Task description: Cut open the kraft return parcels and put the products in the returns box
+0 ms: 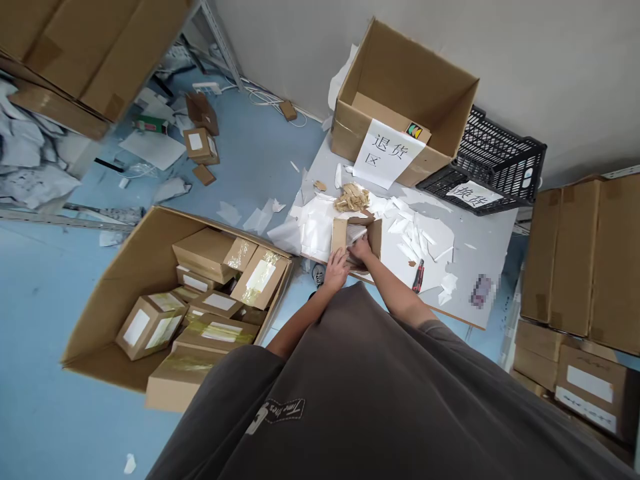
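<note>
A small open cardboard box [375,239] stands near the front edge of the white table, its flaps raised. My left hand [337,268] is closed on the near left part of this box, its fingers against the left flap. My right hand [361,249] reaches down inside, with its fingers bent beside white wrapping [355,233]. What those fingers hold is mostly hidden by the hand and the box wall. Crumpled brown paper [351,198] lies just behind the box. A red and black utility knife [419,277] rests on the table to the right.
Torn white paper scraps [413,235] cover much of the table [467,263]. Behind stand a large carton [345,137] with a paper sign and a black crate [520,157]. A big carton [107,287] of taped parcels is at left; stacked boxes [573,260] line the right.
</note>
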`<state>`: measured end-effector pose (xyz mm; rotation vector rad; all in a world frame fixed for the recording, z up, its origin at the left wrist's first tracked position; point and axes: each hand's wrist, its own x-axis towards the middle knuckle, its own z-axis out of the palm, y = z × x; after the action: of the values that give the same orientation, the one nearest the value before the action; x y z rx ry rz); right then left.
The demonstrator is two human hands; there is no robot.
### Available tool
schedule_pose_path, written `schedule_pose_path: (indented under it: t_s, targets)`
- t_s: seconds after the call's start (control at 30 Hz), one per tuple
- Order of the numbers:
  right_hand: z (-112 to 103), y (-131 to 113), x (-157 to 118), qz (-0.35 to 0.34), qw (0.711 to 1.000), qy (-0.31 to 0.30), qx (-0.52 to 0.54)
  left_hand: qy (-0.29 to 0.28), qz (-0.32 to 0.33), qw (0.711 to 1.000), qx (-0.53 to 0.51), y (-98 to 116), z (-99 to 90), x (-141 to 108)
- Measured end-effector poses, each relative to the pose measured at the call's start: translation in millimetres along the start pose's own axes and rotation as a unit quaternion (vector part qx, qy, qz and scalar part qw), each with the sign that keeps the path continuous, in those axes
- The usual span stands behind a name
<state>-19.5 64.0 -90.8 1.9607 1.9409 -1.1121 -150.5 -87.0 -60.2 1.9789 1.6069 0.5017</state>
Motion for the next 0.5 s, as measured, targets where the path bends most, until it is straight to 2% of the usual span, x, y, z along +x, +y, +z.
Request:
schedule_pose_path:
  t_s: [0.23, 0.4, 0.5]
  targets:
    - [-2, -3, 23, 0.007, 0.989, -0.057, -0.133, -0.007, 0.021, 1.000, 0.001, 4, -1.5, 4]
    - [4, -10, 28, 0.008, 0.988, -0.030, -0.150, -0.002, 0.008, 1.000, 0.002, 5, -0.1, 3]
    - [-3, -11, 21, -0.021, 0.988, -0.007, -0.155, 0.000, 0.005, 1.000, 0.007, 7, 0.2, 4]
